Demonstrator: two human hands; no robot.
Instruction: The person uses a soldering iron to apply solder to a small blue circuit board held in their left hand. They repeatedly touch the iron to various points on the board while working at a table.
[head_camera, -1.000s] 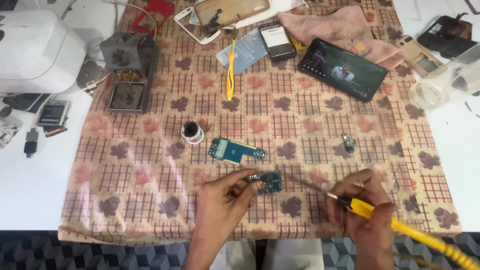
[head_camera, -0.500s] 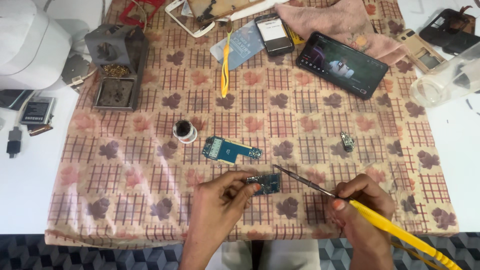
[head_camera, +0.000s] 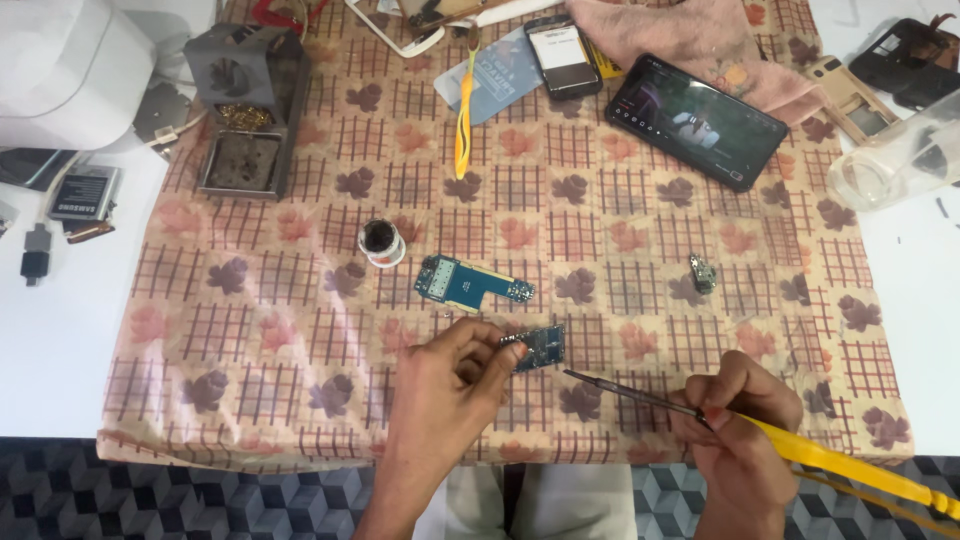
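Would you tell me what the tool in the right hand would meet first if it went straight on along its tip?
Most likely the small blue circuit board pinched by the left hand; the soldering iron in the right hand points at it, though height is unclear.

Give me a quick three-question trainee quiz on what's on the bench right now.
1. True or false: the left hand holds a small circuit board.
2. Which tool does the right hand hold? A) scissors B) soldering iron with a yellow handle C) hammer
3. What lies flat on the cloth just above the held board?

Key
1. True.
2. B.
3. A larger blue circuit board, beside a small round tin.
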